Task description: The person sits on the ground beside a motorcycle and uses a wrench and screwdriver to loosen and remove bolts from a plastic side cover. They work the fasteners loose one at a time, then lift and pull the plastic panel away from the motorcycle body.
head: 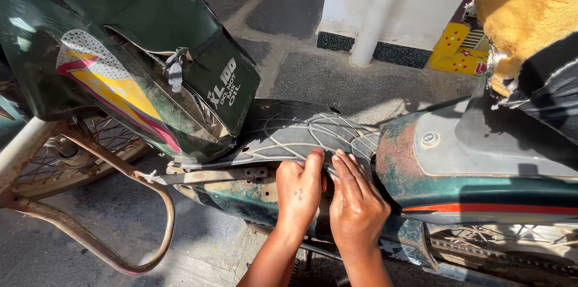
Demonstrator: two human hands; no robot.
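1. Head view, and both hands are working side by side at the lower middle of the frame, backs to the camera. The left hand (pixel 299 194) is sitting just left of the right hand (pixel 356 206), the two nearly touching.
2. The black patterned rubber mat (pixel 301 133) is lying directly above the hands in the frame, draped over the motorbike frame. Its long axis is running left to right, from under the green side bag (pixel 180 52) at upper left toward the rusty green tank panel (pixel 481 166) at right.
3. The left hand's fingers (pixel 313 163) are curling together over the mat's near edge, tips tucking under it. The right hand's fingers (pixel 346 169) are lying straight and close together, tips pressing on that same edge. Whether either hand is truly clamping the mat, I cannot tell; the undersides are hidden.
4. Both hands are equally near the mat, both touching its lower rim around the middle of its length.
5. A flat metal bracket (pixel 211 175) is stretching leftward from just beside the left hand, and a rusty tube guard (pixel 120 215) is looping at lower left.
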